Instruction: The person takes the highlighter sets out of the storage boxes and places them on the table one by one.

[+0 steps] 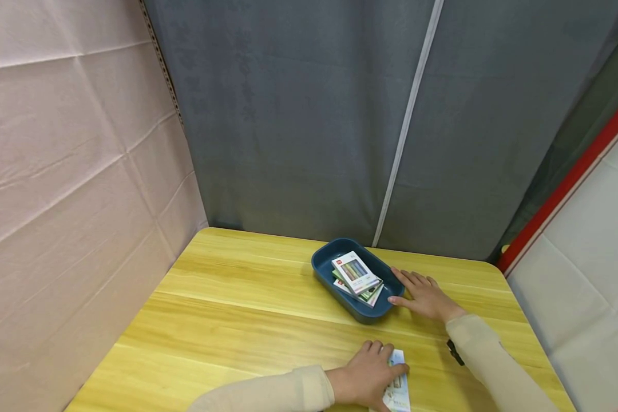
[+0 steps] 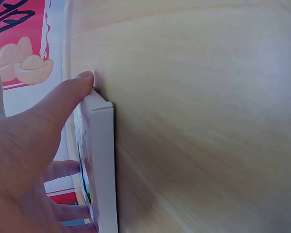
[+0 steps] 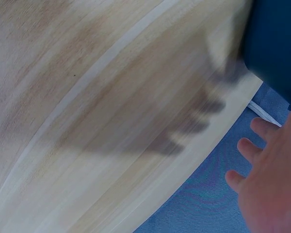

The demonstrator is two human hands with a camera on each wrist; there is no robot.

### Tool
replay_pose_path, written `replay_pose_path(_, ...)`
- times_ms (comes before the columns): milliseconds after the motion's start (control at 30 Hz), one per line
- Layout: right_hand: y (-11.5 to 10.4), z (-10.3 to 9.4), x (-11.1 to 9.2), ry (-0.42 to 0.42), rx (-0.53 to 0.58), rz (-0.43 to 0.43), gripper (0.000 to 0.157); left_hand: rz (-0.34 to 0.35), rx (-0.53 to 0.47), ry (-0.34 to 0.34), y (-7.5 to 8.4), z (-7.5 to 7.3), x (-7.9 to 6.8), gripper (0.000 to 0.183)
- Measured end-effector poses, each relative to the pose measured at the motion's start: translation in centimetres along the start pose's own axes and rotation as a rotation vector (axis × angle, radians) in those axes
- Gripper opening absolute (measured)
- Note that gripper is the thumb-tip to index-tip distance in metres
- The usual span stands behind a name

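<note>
A flat, thin box [image 1: 399,392] with a pale blue and white printed face lies on the table near its front. My left hand [image 1: 364,373] grips it from above, its thumb at one edge in the left wrist view and its fingers across the far side. Further back sits a dark blue tray [image 1: 340,302], holding several small flat boxes [image 1: 356,273] piled askew; the top one is white with coloured stripes. At the tray's right end my right hand [image 1: 426,294] has its fingers spread, with fingertips right at the rim.
The yellow wood-grain table [image 1: 237,303] ends at a dark grey curtain [image 1: 298,143] behind the tray. Pale cloth [image 1: 82,171] hangs on the left, and a white panel with a red border [image 1: 577,212] stands on the right.
</note>
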State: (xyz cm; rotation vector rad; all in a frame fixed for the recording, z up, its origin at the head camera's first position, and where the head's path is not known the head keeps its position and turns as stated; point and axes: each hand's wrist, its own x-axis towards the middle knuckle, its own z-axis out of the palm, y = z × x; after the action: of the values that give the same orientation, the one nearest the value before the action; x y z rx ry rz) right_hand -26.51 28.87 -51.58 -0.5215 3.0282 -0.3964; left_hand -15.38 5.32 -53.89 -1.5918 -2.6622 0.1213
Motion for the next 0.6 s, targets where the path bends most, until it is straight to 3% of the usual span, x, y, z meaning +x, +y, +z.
replay_pose_path(600, 0.17, 0.15, 0.13, -0.009, 0.000, 0.013, 0.085, -0.012, -0.006, -0.048, 0.25, -0.26, 0.04, 0.092)
